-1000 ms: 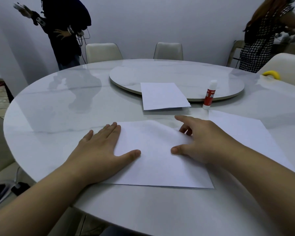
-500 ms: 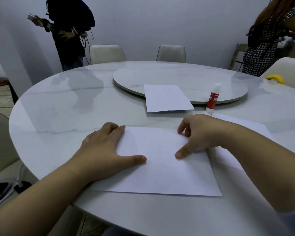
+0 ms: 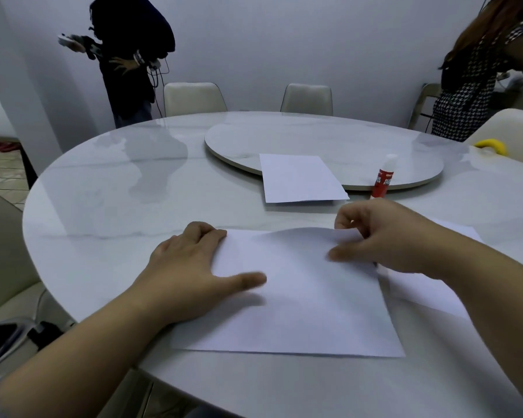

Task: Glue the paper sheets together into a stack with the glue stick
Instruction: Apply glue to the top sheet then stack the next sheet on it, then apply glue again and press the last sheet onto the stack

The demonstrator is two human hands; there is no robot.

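Left hand (image 3: 191, 267) flat, fingers spread, presses near sheet (image 3: 299, 297) onto table (image 3: 103, 206). Right hand (image 3: 384, 236) pinches far edge of that sheet; edge bulges up. Hands apart. Glue stick (image 3: 382, 178) stands capped beyond right hand, untouched. Second sheet (image 3: 299, 179) farther back, third sheet (image 3: 420, 285) under right arm. Tip, my guess: keep left palm firm, lift edge slowly, no creases.

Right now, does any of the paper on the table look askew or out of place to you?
Yes: the far sheet lies half on the turntable, its near edge overhanging the rim. The near sheet bows up at its far edge where the right hand pinches it.
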